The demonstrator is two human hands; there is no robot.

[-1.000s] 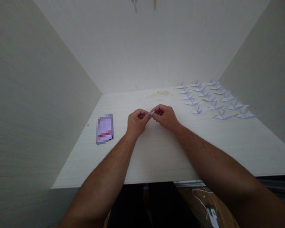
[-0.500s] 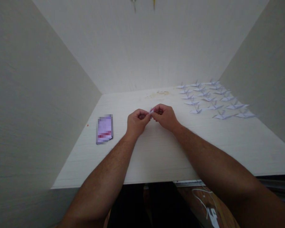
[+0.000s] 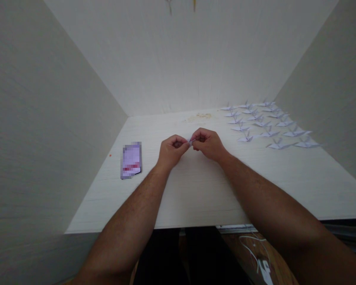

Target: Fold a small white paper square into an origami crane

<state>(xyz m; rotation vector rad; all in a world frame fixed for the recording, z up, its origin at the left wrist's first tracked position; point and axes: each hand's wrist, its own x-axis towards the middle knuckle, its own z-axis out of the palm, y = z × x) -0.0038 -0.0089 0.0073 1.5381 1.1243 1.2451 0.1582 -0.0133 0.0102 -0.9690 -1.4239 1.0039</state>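
Between my fingertips, over the middle of the white table (image 3: 201, 198), is a small folded piece of white paper (image 3: 190, 143). My left hand (image 3: 172, 150) pinches it from the left, thumb against fingers. From the right, my right hand (image 3: 207, 144) grips its other side in a pinch. Fingers cover most of the paper, so the form of its folds cannot be made out. Off to the right, several white paper cranes (image 3: 261, 123) stand in rows on the table.
A blurred purple, flat rectangular object (image 3: 131, 160) lies at the left of the table. Walls (image 3: 178, 59) close in the back and both sides. Brownish marks (image 3: 199, 117) show near the back edge. Below the front edge, a white cable (image 3: 249, 247) hangs over the floor.
Both hands stay pinched on the paper at nearly the same place. The right hand's fingers have shifted slightly and the paper's tilt has changed. The view has moved a little.
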